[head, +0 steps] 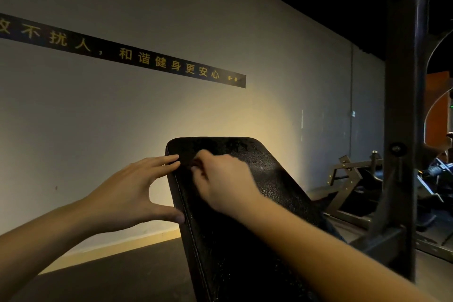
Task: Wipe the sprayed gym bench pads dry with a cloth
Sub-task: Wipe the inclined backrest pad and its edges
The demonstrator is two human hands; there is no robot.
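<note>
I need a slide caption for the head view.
Left hand braces the edge of the bench pad; right hand, fingers curled, rests on it.

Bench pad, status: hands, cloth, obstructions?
Left hand braces black leather bench pad at left edge, fingers straight. Right hand curled on its upper face, blurred; cloth not discernible. No obstruction seen on pad.

Bare forearms [318, 247] run to a bare left hand [127, 191] and bare right hand [220, 184], the right blurred.
</note>
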